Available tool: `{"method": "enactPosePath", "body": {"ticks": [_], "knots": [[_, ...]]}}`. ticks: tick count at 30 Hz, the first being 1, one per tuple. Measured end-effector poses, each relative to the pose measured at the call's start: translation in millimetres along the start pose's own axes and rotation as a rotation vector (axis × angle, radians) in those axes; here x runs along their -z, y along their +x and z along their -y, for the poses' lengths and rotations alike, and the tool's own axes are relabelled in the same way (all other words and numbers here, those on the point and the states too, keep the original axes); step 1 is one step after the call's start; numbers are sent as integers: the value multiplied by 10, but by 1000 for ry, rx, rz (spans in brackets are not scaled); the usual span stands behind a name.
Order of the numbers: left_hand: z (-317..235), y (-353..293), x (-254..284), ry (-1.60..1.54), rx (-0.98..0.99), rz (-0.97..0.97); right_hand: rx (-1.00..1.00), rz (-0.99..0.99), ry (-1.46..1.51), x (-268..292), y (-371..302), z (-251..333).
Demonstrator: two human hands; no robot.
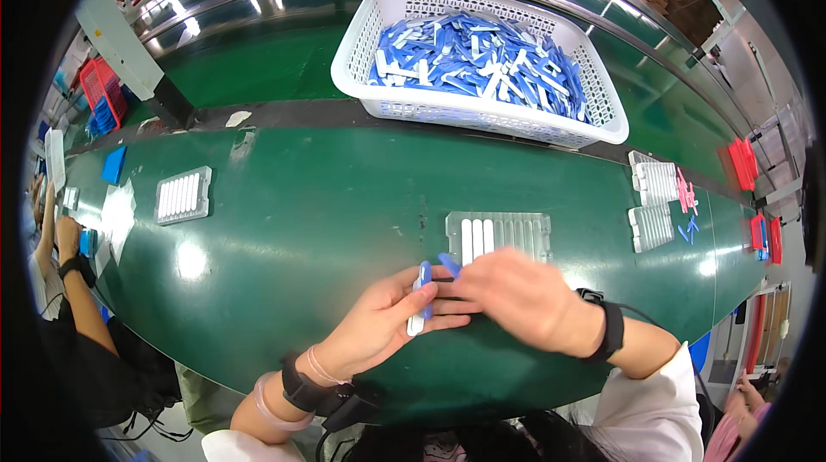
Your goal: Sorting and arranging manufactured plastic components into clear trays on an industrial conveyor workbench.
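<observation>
My left hand (374,311) is closed, palm up, pinching slim, round-ended plastic pieces, one white (416,323) and one blue (425,271), between thumb and fingers. Over its fingertips my right hand (525,298), blurred by motion, grips another blue piece (449,264) whose end sticks out past the fingers. Just beyond both hands lies a clear slotted tray (539,225). White strips (477,238) fill slots on its left side, while the slots to the right hold none. My right hand hides part of the tray's near edge.
A white perforated basket (413,107) heaped with blue and white pieces (482,62) stands at the back. Another filled tray (206,195) lies left. Slotted trays (651,225) and pink pieces (686,191) sit at right. A co-worker's hand (67,238) works at far left.
</observation>
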State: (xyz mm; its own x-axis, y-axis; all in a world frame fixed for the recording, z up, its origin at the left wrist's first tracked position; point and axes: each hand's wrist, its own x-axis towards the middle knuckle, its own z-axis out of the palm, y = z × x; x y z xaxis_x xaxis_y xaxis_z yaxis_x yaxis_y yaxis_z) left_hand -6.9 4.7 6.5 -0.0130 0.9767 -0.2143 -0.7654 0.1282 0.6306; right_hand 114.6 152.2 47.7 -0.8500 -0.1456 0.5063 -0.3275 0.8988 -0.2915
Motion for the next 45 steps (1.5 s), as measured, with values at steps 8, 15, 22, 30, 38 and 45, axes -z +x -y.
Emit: {"method": "enactPosePath", "body": {"ticks": [8, 15, 22, 30, 38, 45], "knots": [[-5, -32, -59, 205, -33, -159, -361, 34, 183, -86, -64, 90], [-15, 0, -65, 245, 10, -122, -974, 60, 1299, -66, -85, -162], [-32, 15, -102, 184, 37, -206, -111, 214, -278, 110, -223, -445], [-18, 16, -87, 262, -5, -163, -82, 261, -366, 108, -468, -169], [1, 49, -120, 288, 21, -129, -912, -55, 1037, -151, -210, -7], [14, 22, -100, 248, -4, -199, -276, 27, -184, 51, -360, -387]]}}
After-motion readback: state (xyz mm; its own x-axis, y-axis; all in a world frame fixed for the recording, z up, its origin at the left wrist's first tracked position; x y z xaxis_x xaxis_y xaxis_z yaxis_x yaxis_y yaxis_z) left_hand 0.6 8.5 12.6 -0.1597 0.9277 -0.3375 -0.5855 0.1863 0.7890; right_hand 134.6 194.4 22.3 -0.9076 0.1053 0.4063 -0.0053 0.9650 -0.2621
